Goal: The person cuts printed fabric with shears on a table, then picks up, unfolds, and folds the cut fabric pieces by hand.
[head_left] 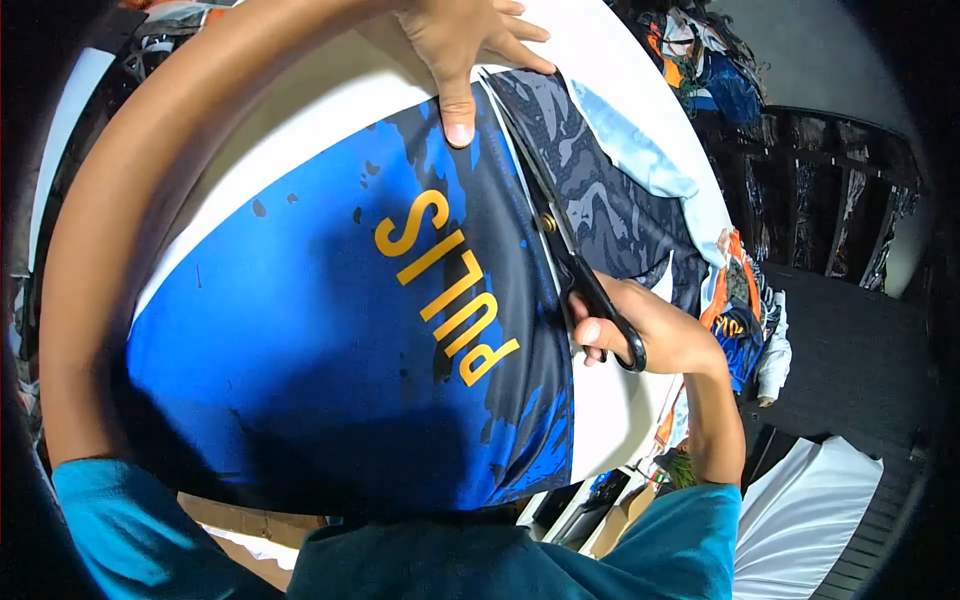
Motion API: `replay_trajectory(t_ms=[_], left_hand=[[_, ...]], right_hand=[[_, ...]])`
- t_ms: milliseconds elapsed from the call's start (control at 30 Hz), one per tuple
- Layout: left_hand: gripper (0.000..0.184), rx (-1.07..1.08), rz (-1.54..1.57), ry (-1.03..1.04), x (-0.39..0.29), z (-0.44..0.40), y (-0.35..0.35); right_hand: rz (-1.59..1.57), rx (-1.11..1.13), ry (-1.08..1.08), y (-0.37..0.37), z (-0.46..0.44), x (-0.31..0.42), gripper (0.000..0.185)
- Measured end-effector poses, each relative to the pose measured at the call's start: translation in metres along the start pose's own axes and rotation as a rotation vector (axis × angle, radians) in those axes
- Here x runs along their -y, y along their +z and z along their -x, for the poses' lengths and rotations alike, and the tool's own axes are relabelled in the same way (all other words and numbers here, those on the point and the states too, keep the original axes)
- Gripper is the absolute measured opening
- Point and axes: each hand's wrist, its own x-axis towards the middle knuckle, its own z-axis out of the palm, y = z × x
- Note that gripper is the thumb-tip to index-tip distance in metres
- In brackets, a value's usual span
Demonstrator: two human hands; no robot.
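Left grip (460, 45): bare hand at the far edge of the work, fingers spread, holding nothing between them; thumb pressed flat on a large blue panel of smooth printed fabric (270, 330), index fingertip at the top edge of a dark grey and black camouflage-patterned fabric piece (600, 190); left forearm arches round the panel's left side.

Right grip (655, 325): closed about the handles of long scissors with black loops and slim dark blades (568, 250), at the right edge of the panel; thumb at one loop; brass-coloured pivot visible; blades point away from the body, tips in the gap between left thumb and index finger; whether the blades are parted cannot be told with certainty.

Blue panel lies on a white counter (625, 420), covering most of its near and left part; dark mottled band along its right side; yellow block lettering "PULIS" (450, 290) runs slantwise across it; shadow over the lower half.

Camouflage piece lies right of the scissors, creased; pale blue cloth strip (640, 155) along its outer edge; beyond the counter's right edge, a heap of orange, blue and white cloth (737, 320); lower right, draped white fabric (810, 520); teal sleeves (680, 535) on both arms.
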Motion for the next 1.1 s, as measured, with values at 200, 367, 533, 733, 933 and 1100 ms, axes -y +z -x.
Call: replay_trajectory(t_ms=[200,367,533,733,933,1100], left_hand=[[0.118,0.028,-0.016,-0.010,0.000,-0.002,-0.002],[0.119,0.022,0.000,-0.010,0.001,-0.001,-0.001],[0.113,0.033,-0.030,-0.043,-0.006,0.002,-0.004],[0.130,-0.094,0.088,-0.142,-0.010,0.006,0.003],[0.129,-0.124,0.050,-0.143,-0.010,0.005,0.007],[0.128,-0.139,0.048,-0.186,-0.012,0.006,0.008]], right_hand=[[-0.014,0.023,0.023,-0.003,0.000,0.000,0.042],[-0.014,0.023,0.020,-0.005,0.000,0.002,0.042],[0.009,0.003,0.016,-0.006,0.001,-0.001,0.041],[0.025,-0.022,0.024,-0.004,0.003,0.006,0.041],[0.020,-0.024,0.039,-0.005,0.006,0.010,0.042],[0.003,0.024,-0.021,-0.011,-0.002,0.011,0.040]])
